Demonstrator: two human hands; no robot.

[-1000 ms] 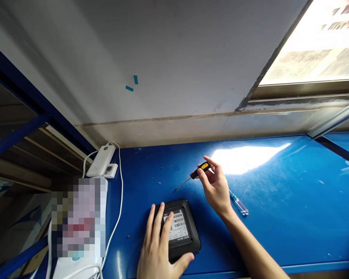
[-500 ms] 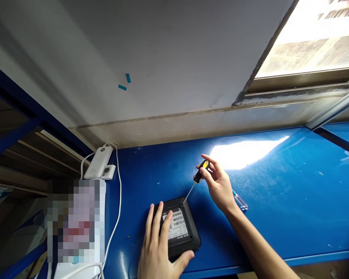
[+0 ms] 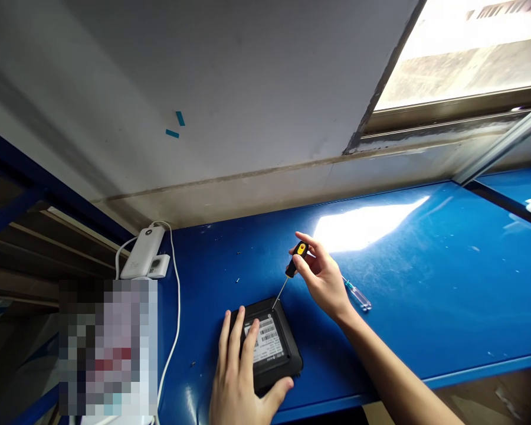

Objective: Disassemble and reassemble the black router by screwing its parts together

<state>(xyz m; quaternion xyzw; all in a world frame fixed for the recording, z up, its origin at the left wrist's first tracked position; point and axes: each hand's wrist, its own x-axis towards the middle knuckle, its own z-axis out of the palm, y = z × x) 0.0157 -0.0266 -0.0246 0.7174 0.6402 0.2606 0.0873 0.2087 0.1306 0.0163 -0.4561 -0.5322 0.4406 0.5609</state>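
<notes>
A black, squarish device [image 3: 289, 339] with a printed white label [image 3: 269, 342] lies flat on the blue tabletop [image 3: 416, 295]. My left hand [image 3: 241, 372] rests on its left side, fingers spread over the casing and thumb along the near edge. Between the thumb and fingers of my right hand [image 3: 323, 277] is a black-and-yellow screwdriver [image 3: 297, 258]. It leans, with its tip at the device's far corner. Just past my right wrist, a second screwdriver with a clear handle [image 3: 358, 295] lies on the table, its upper end partly hidden.
A white power bank [image 3: 144, 252] and a small white block [image 3: 159, 266] sit at the back left, with a white cable [image 3: 178, 295] running forward. Tiny screws [image 3: 237, 280] lie left of the device. A wall [image 3: 230, 100] rises behind the table.
The view has shifted slightly, so the scene sits a little further left. My left hand stays on the device, and the screwdriver stays in my right hand with its tip at the same corner.
</notes>
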